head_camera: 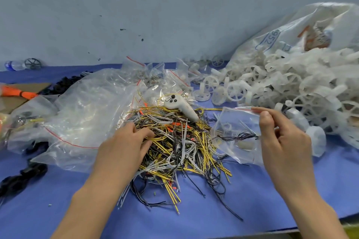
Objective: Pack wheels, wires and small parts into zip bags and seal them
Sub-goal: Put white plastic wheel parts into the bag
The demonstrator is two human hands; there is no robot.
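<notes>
Left hand [126, 141] is digging curled fingers into the tangled yellow, grey and black wire pile [174, 141] while, just right of it, right hand [279, 137] pinches a small clear zip bag [235, 134] open, so next is probably feeding wires in.

A white controller [181, 108] lies on the wires; a water bottle [13, 65] lies far left.
</notes>
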